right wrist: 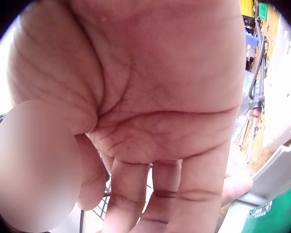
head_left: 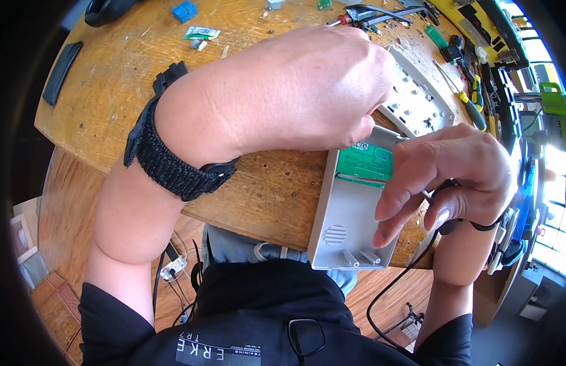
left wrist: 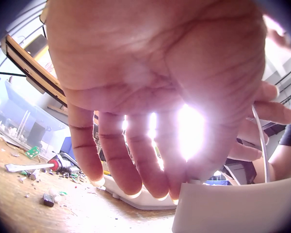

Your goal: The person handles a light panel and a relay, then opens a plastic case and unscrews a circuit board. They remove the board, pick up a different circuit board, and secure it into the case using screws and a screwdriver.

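Observation:
A grey plastic case (head_left: 322, 244) lies open at the bench edge, with a green circuit board (head_left: 365, 163) inside. My left hand (head_left: 295, 91) reaches across to the case's far corner. In the left wrist view its thumb and index fingertip meet at the case wall (left wrist: 233, 204), while the other fingers hang down beyond it. My right hand (head_left: 454, 174) is above the case's right side, gripping a thin metal rod-like tool (head_left: 362, 179) whose tip reaches the board's lower left edge. The fingers hide much of the tool, so I cannot tell its exact kind.
A second pale case half (head_left: 417, 91) lies just beyond. Screwdrivers (head_left: 469, 104), a red-handled screwdriver (left wrist: 43, 166) and a yellow toolbox (head_left: 484, 30) line the far right. Small scraps and a blue block (head_left: 184, 11) dot the wooden bench (head_left: 93, 116). A black cable (head_left: 380, 296) hangs past the bench edge.

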Motion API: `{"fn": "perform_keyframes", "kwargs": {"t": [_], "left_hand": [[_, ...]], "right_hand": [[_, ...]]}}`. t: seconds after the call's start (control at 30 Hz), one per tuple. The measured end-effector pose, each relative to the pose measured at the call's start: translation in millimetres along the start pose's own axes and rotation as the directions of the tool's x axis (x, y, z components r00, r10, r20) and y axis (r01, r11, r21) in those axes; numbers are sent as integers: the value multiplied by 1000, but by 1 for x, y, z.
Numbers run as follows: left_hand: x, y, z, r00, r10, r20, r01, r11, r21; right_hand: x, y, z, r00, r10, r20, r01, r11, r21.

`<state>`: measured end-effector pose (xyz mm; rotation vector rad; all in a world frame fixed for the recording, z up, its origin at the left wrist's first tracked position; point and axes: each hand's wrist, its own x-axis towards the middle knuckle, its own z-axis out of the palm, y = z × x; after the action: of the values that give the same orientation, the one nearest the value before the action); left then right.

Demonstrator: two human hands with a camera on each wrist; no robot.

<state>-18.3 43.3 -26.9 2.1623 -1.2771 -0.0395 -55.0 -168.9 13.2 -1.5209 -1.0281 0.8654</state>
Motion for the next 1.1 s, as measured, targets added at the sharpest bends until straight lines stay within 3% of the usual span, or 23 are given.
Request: {"fn": "perform_keyframes", "kwargs": {"t": [0.53,0.67,0.83,0.93,1.1], "left_hand": [[0,1,0,999,-25,24,25,1000,2],[1,1,0,998,-49,36,50,999,-20],[0,-1,2,999,39,-27,-39,999,19],[0,-1,1,1000,18,-9,-18,1000,12],[0,1,0,1000,-13,5,13,1000,-3]], "right_hand": [[0,0,-3,997,-69,17,70,993,-99],[2,2,1,999,-32,-24,32,999,-17],[2,2,3,999,-3,-46,6,998,66],[2,2,-1,998,-68,12,68,997,-31],[3,2,2,999,-46,2,47,999,-12]]}}
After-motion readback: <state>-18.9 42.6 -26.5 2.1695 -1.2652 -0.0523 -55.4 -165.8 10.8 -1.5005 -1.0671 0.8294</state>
